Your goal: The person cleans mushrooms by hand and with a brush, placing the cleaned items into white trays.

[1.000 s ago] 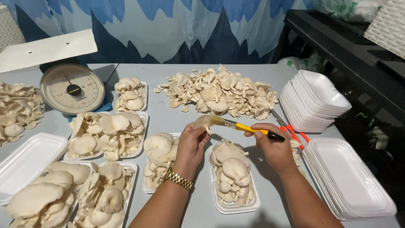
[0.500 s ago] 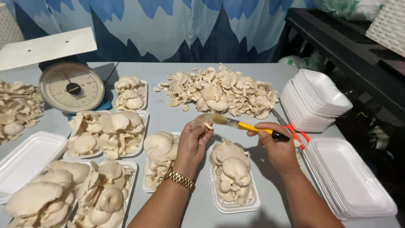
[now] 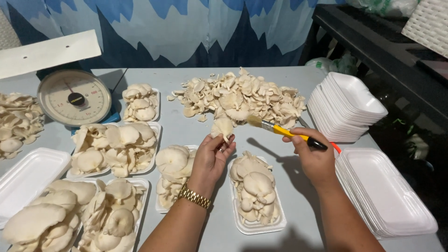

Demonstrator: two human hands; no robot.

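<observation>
My left hand, with a gold watch at the wrist, holds up one pale oyster mushroom by its stem above the table. My right hand grips a yellow-handled paintbrush, its bristles just right of that mushroom, not touching it. Below the hands sits a white foam tray filled with mushrooms. Another filled tray lies partly under my left wrist. A big loose pile of mushrooms lies farther back on the grey table.
A dial kitchen scale stands at the back left. Several filled foam trays cover the left side, with an empty tray at the left edge. Stacks of empty trays sit right, another stack nearer. Red-handled scissors lie behind my right hand.
My left hand has dropped slightly and turned the mushroom. The brush has pulled away to the right of the mushroom, its tip now apart from it.
</observation>
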